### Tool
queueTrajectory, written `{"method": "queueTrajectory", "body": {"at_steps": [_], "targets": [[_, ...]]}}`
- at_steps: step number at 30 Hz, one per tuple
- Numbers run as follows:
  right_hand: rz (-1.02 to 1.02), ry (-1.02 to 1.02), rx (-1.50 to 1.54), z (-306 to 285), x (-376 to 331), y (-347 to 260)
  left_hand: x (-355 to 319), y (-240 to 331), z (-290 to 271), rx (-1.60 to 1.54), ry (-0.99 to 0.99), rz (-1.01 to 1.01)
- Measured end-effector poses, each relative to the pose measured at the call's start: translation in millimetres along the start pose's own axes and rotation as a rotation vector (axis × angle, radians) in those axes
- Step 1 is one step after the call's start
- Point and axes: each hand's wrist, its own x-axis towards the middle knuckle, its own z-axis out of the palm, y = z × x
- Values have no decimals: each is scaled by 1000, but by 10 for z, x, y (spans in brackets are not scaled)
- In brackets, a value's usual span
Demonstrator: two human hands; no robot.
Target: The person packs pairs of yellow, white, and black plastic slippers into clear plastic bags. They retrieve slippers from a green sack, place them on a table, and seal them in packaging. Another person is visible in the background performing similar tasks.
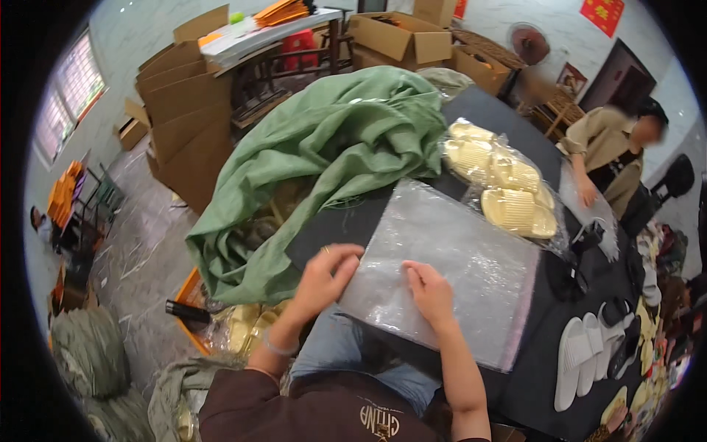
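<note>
A stack of clear plastic bags (449, 250) lies flat before me on the dark-covered table, its near edge close to my lap. My left hand (328, 280) rests at the stack's left edge, thumb and forefinger apart, fingertips touching the plastic. Over the middle of the bags, my right hand (431, 295) has its thumb and forefinger pinched together on the top bag's film. Just beyond the stack, yellow ribbed slippers (508, 210) sit packed in clear bags. A rumpled green woven sack (353, 132) spreads across the table's far left side.
White slippers (571, 357) and black slippers (626, 346) lie at the right. An orange crate (188, 313) with bagged yellow slippers stands at lower left. Another person (607, 158) sits at the far right, a hand on clear plastic. Cardboard boxes (401, 37) stand behind.
</note>
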Motion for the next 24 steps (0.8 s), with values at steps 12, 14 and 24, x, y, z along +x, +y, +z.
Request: {"method": "queueTrajectory", "body": {"at_steps": [12, 14, 24], "targets": [[82, -74, -67, -35, 38, -171, 1693, -2148, -1009, 486, -175, -733], [28, -31, -53, -9, 34, -38, 1916, -2265, -1004, 547, -269, -701], [26, -102, -63, 9, -35, -18, 2052, -2438, -1277, 671, -305, -673]]}}
